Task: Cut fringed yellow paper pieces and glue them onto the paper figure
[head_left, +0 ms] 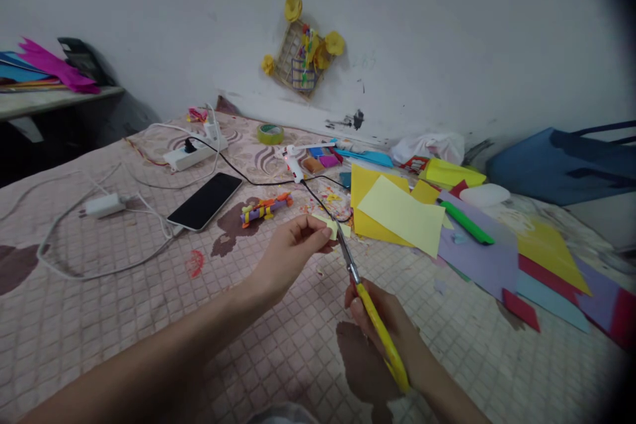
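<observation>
My left hand [301,242] pinches a small piece of pale yellow paper [332,230] between thumb and fingers. In my right hand [382,311] is a pair of scissors [380,331] with yellow handles, its metal blades pointing up at the paper. The blades meet the paper's right part; whether they are parted I cannot tell. Just behind the paper lie tiny coloured scraps [335,195]. A small purple, yellow and orange paper roll [267,209] rests left of my left hand.
Paper sheets [402,215], a green marker [467,222] and a blue bag [541,162] are on the right. Behind stand a glue gun [293,164] and tape roll [270,134]. A phone [205,201], white charger [104,205], cables and a power strip [193,154] lie left.
</observation>
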A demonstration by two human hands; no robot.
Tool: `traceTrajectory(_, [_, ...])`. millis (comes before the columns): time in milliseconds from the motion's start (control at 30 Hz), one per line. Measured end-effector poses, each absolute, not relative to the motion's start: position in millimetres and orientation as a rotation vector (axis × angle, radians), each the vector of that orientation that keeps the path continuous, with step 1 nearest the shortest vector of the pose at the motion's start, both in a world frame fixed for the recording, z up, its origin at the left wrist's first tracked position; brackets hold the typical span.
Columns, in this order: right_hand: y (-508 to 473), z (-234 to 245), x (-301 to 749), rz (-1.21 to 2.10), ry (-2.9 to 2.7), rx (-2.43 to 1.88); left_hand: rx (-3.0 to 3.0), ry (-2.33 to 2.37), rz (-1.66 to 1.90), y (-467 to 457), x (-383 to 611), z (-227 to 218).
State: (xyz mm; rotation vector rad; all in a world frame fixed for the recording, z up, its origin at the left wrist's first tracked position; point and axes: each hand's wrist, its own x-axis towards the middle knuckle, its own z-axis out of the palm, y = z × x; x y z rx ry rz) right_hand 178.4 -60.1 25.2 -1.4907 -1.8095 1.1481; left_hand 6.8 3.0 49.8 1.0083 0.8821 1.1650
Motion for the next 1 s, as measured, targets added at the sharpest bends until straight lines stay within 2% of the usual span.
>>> traceTrajectory(1000, [-59.0,28.3,176.4,1.161,-1.749,-1.56,0.879,0.801,1.18,2.7,9.8,47.5])
